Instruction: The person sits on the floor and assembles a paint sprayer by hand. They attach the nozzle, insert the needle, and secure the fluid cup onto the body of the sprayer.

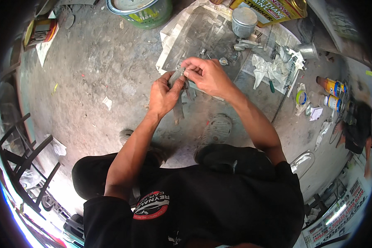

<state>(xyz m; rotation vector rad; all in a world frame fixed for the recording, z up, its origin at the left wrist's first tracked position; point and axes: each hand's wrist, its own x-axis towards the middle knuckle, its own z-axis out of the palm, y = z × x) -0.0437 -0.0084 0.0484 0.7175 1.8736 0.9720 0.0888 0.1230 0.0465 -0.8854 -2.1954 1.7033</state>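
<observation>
My left hand (164,96) is closed round a grey, rag-like piece (177,77), from which a strip hangs below the fingers. My right hand (210,77) meets it from the right, thumb and forefinger pinched at its upper end. Whatever lies between those fingertips is too small to make out. Both hands are over the near edge of a dirty newspaper sheet (175,45) on the floor. On that paper, close to my right hand, are a small metal fitting (203,52) and a small round part (223,61).
Beyond stand a lidded metal cup (244,24), a yellow rectangular can (277,11) and a green bucket (151,18). Crumpled white paper (270,69) and a metal tin (307,51) lie right. Small cans (332,86) are at far right, a dark metal frame (27,159) left.
</observation>
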